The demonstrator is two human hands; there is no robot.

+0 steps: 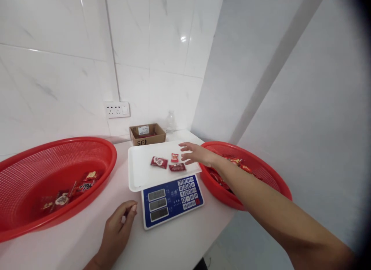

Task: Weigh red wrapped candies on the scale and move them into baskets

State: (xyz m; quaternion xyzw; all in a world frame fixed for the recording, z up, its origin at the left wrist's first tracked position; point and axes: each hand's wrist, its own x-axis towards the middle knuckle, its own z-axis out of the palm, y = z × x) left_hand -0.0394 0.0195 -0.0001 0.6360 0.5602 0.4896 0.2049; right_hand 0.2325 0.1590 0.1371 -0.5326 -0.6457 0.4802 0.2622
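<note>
A blue electronic scale (174,202) with a white tray (139,173) stands on the white counter. Three red snack packets lie on the tray: one large (159,162), one small (174,158), one flat (177,167). My right hand (194,153) reaches over the tray's right edge, fingers spread and empty, just right of the packets. My left hand (117,227) rests on the counter in front of the scale's left corner, fingers loosely curled, holding nothing.
A large red mesh basket (43,146) with several packets sits at the left. A second red basket (261,169) with packets lies at the right, overhanging the counter edge. Behind the scale stand a cardboard box (147,134), a clear bottle (171,122) and a wall socket (117,109).
</note>
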